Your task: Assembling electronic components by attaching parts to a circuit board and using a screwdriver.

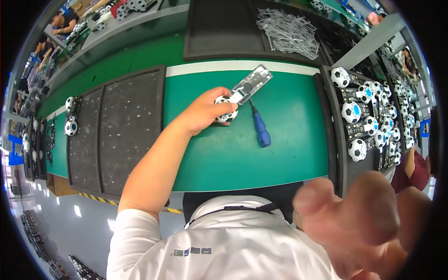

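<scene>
My left hand (201, 112) is closed around a small black-and-white football-patterned ball (227, 116) over the green mat (210, 158). Out from the ball, up and to the right, sticks a clear plastic piece (255, 84) with small parts visible in it. Just to the right of this hand lies a screwdriver (261, 128) with a blue handle, its shaft reaching up under the clear piece. My right hand (354, 224) looms large and blurred at the lower right, near the camera. Its thumb and fingers are bent but apart, and nothing shows between them.
A black tray (343, 172) at the right holds several football-patterned balls with circuit boards. At the left, a dark tray (130, 126) has two more balls at its far-left edge. Behind the mat, clear plastic pieces (291, 35) are heaped in a black tray (219, 32).
</scene>
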